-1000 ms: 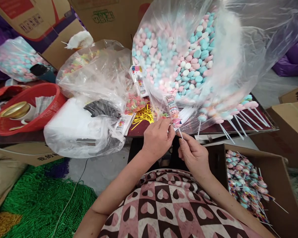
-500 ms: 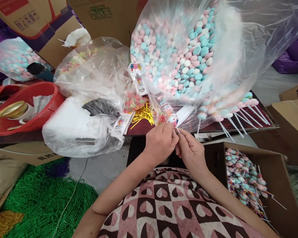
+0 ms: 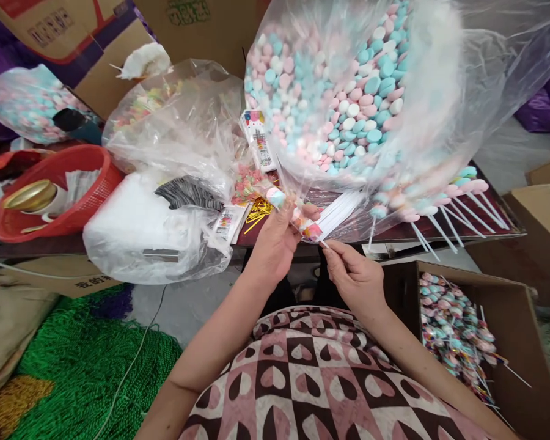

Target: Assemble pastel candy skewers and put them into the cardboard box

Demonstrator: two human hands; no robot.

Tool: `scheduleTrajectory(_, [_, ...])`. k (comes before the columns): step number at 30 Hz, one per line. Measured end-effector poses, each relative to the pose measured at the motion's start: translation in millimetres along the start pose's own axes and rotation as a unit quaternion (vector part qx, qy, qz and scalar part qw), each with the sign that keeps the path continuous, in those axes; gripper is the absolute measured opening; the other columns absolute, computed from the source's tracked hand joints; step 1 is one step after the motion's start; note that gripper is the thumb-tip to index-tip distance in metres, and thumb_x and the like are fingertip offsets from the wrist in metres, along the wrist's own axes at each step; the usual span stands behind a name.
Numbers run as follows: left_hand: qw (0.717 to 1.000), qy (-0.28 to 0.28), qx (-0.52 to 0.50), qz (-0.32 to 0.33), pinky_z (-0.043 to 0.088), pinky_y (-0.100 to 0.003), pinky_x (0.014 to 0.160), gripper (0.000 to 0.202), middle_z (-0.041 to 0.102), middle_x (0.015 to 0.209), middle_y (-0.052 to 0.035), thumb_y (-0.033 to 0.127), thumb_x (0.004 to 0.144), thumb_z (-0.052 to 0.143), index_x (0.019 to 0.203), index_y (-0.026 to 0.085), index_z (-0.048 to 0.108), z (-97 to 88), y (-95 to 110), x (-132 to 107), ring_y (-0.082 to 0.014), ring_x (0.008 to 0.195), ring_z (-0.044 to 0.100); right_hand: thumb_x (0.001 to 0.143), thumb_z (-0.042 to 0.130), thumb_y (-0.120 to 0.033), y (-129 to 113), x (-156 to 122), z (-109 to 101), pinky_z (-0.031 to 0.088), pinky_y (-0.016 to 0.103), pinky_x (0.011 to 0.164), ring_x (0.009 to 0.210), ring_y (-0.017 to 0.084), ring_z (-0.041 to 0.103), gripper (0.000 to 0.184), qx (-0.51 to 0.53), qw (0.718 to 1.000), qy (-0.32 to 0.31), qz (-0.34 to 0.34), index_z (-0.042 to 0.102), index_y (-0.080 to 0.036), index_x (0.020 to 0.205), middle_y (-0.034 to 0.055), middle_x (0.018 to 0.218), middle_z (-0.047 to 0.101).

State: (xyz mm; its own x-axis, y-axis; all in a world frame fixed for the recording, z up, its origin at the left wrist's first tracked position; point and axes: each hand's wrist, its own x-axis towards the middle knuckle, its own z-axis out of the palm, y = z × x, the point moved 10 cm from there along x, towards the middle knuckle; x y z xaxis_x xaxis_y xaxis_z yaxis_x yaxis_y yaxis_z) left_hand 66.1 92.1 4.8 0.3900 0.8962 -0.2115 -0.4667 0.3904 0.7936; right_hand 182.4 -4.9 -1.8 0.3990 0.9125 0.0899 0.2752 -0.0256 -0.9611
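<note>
Candy skewer [image 3: 310,230] of pale blue, white and pink rounded sweets on a thin white stick, sleeved in clear film with bright print towards its lower end, slants between both hands at the front edge of the dark red table [image 3: 514,229]. The left hand [image 3: 277,238] is curled round its middle, thumb and fingers closed on it, a pale blue and white tip showing past them; the right hand [image 3: 355,269] pinches the stick just below the sweets. It looks covered, though whether its lower end is tied is too small to tell.

A heap of wrapped candy sticks [image 3: 456,339] in the open brown cardboard box [image 3: 516,342] at lower right seems finished, while a row of bare-looking pastel candy sticks [image 3: 453,192] on the right of the table appears left to cover. Near the hands lie loose white sticks [image 3: 341,214], shiny gold strips [image 3: 259,214] and a stack of printed wrappers [image 3: 261,146]; beyond, a large clear plastic bag [image 3: 364,104] holds many round pink, blue and white sweets
</note>
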Motion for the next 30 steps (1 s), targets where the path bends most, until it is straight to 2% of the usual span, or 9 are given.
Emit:
scheduleTrajectory(5, [0.997, 0.009, -0.081, -0.004, 0.052, -0.032, 0.082, 0.023, 0.067, 0.078, -0.0005, 0.04, 0.086, 0.065, 0.095, 0.019, 0.061, 6.2, -8, 5, -0.0168, 0.087, 0.068, 0.093, 0.051, -0.046, 15, -6, 23, 0.036, 0.022, 0.046, 0.045, 0.01, 0.044, 0.033, 0.128, 0.98, -0.108, 0.108, 0.069, -0.02, 0.104, -0.0056, 0.051, 0.049])
scheduleTrajectory(8, [0.997, -0.006, -0.075, -0.019, 0.052, -0.031, 0.083, 0.025, 0.067, 0.077, -0.0003, 0.039, 0.082, 0.07, 0.092, 0.018, 0.062, 7.6, -20, 1, -0.0181, 0.09, 0.069, 0.092, 0.054, -0.05, 24, -9, 27, 0.033, 0.02, 0.042, 0.042, 0.009, 0.04, 0.034, 0.174, 0.967, -0.114, 0.151, 0.067, -0.019, 0.099, -0.0073, 0.046, 0.046])
scheduleTrajectory(12, [0.996, -0.045, -0.06, -0.057, 0.052, -0.032, 0.082, 0.036, 0.07, 0.093, -0.0045, 0.05, 0.082, 0.067, 0.101, 0.02, 0.062, 12.7, -37, -10, -0.0192, 0.092, 0.068, 0.092, 0.054, -0.05, 25, -8, 27, 0.032, 0.02, 0.04, 0.04, 0.008, 0.04, 0.033, 0.191, 0.966, -0.085, 0.149, 0.065, -0.019, 0.097, -0.0075, 0.046, 0.048])
scheduleTrajectory(14, [0.993, -0.075, -0.041, -0.075, 0.051, -0.029, 0.08, 0.039, 0.071, 0.096, -0.0043, 0.046, 0.079, 0.072, 0.107, 0.021, 0.062, 18.3, -43, -15, -0.0164, 0.087, 0.067, 0.092, 0.053, -0.05, 23, -7, 26, 0.032, 0.019, 0.04, 0.04, 0.008, 0.041, 0.033, 0.182, 0.97, -0.074, 0.141, 0.064, -0.019, 0.095, -0.0073, 0.047, 0.049])
scheduleTrajectory(18, [0.996, -0.042, -0.018, -0.073, 0.047, -0.02, 0.069, 0.026, 0.068, 0.077, 0.0011, 0.03, 0.072, 0.078, 0.091, 0.018, 0.064, 11.2, -48, -15, -0.0072, 0.064, 0.058, 0.092, 0.051, -0.052, 18, -5, 26, 0.035, 0.02, 0.039, 0.039, 0.008, 0.042, 0.035, 0.13, 0.979, -0.091, 0.125, 0.064, -0.019, 0.094, -0.0068, 0.048, 0.05])
scheduleTrajectory(22, [0.998, -0.027, -0.014, -0.053, 0.046, -0.022, 0.066, 0.02, 0.064, 0.07, 0.002, 0.029, 0.073, 0.075, 0.081, 0.017, 0.062, 5.9, -43, -11, -0.0077, 0.059, 0.054, 0.095, 0.048, -0.046, 4, -1, 15, 0.042, 0.022, 0.046, 0.043, 0.01, 0.049, 0.032, 0.004, 0.992, -0.116, 0.041, 0.067, -0.02, 0.093, -0.0048, 0.051, 0.054])
scheduleTrajectory(24, [0.999, -0.026, 0.003, -0.038, 0.046, -0.023, 0.069, 0.02, 0.064, 0.069, 0.0014, 0.03, 0.074, 0.074, 0.08, 0.016, 0.061, 3.8, -39, -11, -0.0094, 0.064, 0.057, 0.096, 0.048, -0.04, -12, 4, 0, 0.046, 0.024, 0.053, 0.05, 0.012, 0.056, 0.029, -0.079, 0.994, -0.069, -0.033, 0.068, -0.02, 0.095, -0.0023, 0.058, 0.061])
scheduleTrajectory(27, [0.998, -0.034, 0.031, -0.034, 0.045, -0.023, 0.068, 0.021, 0.065, 0.07, 0.0012, 0.033, 0.076, 0.074, 0.083, 0.016, 0.063, 3.6, -38, -12, -0.0099, 0.067, 0.058, 0.094, 0.053, -0.033, -37, 9, -19, 0.05, 0.027, 0.062, 0.063, 0.015, 0.064, 0.021, -0.164, 0.976, 0.029, -0.137, 0.067, -0.02, 0.101, 0.0025, 0.076, 0.07])
scheduleTrajectory(30, [0.997, -0.041, 0.041, -0.052, 0.044, -0.021, 0.062, 0.028, 0.064, 0.077, 0.0017, 0.034, 0.074, 0.076, 0.093, 0.017, 0.065, 4.9, -43, -14, -0.0086, 0.065, 0.055, 0.091, 0.058, -0.028, -49, 14, -14, 0.05, 0.028, 0.064, 0.066, 0.015, 0.064, 0.015, -0.197, 0.959, 0.034, -0.199, 0.067, -0.019, 0.1, 0.004, 0.082, 0.07])
